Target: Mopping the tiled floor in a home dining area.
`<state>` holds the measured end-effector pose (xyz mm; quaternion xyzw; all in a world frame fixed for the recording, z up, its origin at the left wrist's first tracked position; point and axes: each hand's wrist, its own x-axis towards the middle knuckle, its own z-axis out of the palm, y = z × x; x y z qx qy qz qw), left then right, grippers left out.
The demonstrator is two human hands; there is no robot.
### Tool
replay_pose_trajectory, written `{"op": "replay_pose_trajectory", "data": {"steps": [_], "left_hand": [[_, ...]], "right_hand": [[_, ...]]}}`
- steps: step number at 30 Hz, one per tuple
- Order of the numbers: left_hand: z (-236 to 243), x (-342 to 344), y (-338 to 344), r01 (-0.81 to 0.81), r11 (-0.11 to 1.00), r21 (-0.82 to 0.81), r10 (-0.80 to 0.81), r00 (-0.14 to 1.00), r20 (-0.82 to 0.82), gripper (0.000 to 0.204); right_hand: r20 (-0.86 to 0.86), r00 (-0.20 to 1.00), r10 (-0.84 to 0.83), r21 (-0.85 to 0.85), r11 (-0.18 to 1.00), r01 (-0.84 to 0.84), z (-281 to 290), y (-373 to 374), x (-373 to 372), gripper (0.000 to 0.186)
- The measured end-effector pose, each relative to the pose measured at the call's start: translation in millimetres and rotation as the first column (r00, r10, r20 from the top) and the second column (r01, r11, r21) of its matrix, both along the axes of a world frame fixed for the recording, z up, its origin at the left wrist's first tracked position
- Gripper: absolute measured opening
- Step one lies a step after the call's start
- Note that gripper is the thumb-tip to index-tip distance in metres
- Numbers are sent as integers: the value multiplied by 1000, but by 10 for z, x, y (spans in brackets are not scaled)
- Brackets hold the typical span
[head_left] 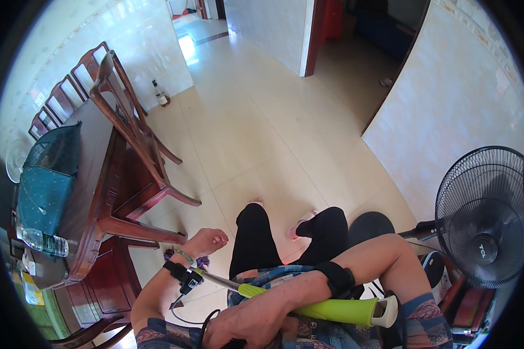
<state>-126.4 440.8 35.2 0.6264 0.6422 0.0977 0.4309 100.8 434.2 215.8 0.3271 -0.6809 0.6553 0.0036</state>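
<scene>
Lime-green plastic handle with a white end cap (337,309) lies low centre across the lap, tucked under the right forearm. Right hand (256,323) clamps near its metal shaft (218,280). Left hand (211,240) hangs loosely curled, empty, beside the dark wooden table (93,174).

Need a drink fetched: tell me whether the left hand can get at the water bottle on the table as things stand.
Probably yes. The left hand hangs free and loosely curled, holding nothing, beside the wooden table. The water bottle lies near the table's edge, with only bare tabletop between.
</scene>
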Motion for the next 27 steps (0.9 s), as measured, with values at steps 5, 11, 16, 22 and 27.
{"op": "replay_pose_trajectory", "data": {"steps": [5, 11, 16, 22, 27], "left_hand": [[-74, 11, 4, -19, 1000, 2, 19, 997, 79, 16], [-66, 41, 18, -10, 1000, -8, 10, 999, 52, 15], [-89, 57, -20, -15, 1000, -16, 15, 1000, 28, 16], [-174, 100, -83, -18, 999, -46, 21, 998, 61, 16], [-274, 249, -109, 17, 1000, -12, -15, 991, 135, 14]], "right_hand": [[28, 1000, -13, 25, 1000, 13, 37, 37, 70, 29], [39, 998, -40, 40, 998, 39, 80, 6, 100, 32], [72, 995, -65, 109, 992, 57, 37, -29, 109, 32], [-180, 960, -213, -1, 976, 216, -28, -4, 37, 32], [-18, 993, -120, 257, 959, 121, 90, 235, 72, 43]]}}
